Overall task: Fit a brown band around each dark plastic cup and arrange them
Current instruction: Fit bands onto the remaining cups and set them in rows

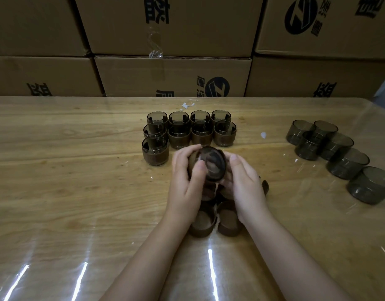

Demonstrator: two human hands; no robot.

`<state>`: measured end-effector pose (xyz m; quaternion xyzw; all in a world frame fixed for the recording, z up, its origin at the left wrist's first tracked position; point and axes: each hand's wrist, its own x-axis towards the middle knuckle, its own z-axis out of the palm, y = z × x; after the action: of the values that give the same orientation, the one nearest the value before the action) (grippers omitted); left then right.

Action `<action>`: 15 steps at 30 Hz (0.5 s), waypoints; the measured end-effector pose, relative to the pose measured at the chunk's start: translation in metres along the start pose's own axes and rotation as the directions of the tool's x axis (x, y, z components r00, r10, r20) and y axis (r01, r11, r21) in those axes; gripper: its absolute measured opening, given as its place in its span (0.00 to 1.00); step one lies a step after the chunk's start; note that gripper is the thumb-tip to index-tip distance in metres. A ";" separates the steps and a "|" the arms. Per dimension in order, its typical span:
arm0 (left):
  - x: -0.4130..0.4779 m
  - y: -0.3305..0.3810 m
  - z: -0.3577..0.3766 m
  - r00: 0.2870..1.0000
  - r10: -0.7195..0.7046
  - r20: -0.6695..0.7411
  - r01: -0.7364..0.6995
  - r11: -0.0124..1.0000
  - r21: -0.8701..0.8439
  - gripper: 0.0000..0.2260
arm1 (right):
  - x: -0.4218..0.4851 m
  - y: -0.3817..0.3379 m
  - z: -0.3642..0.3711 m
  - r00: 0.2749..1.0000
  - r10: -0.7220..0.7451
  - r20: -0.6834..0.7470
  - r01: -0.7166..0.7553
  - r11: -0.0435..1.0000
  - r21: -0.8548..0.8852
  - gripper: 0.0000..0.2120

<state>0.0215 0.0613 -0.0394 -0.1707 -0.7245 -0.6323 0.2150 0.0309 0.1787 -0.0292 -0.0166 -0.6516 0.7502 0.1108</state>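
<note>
The left hand (186,181) has its thumb (200,169) laid over the rim of a dark cup (213,164) and its fingers curled round the far side. The right hand (244,183) clamps the other side, thumb pressed to the wall; its fingers are hidden under the cup, so how they lie cannot be told. The cup is held just above the table (78,192), tipped with its mouth toward the camera. A strip of brown band (193,161) shows on its left wall between the left thumb and fingers. Below the hands lies a heap of loose bands (203,222). At least four can be counted, and the hands cover the rest. Beyond the hands stand nine banded cups (179,135), upright and touching: four in the back row, four in the next, one at the left of a third row. Well apart to the right, six bare cups (348,164) stand upright in a loose cluster. Stacked boxes (174,77) wall off the table's far edge.
</note>
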 end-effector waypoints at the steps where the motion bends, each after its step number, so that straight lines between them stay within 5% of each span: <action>1: 0.001 0.001 0.000 0.996 -0.087 -0.015 0.085 0.994 -0.074 0.15 | 0.001 -0.001 0.000 1.000 -0.003 0.012 0.003 1.000 0.019 0.15; 7: 0.009 -0.002 -0.003 0.935 -0.354 0.005 0.319 0.838 -0.442 0.22 | 0.000 -0.002 0.003 0.992 -0.021 0.121 0.026 0.999 -0.038 0.10; 11: 0.009 -0.004 -0.004 0.918 -0.395 0.029 0.360 0.804 -0.473 0.29 | -0.002 -0.004 0.002 0.989 0.003 0.151 -0.003 1.000 0.002 0.09; 15: 0.011 -0.006 -0.007 0.924 -0.372 0.081 0.367 0.812 -0.454 0.32 | -0.004 -0.006 0.003 0.989 0.026 0.148 -0.022 0.999 -0.027 0.19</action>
<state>0.0096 0.0532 -0.0378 -0.0693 -0.5713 -0.8165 0.0454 0.0355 0.1758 -0.0239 0.0299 -0.6671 0.7425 0.0530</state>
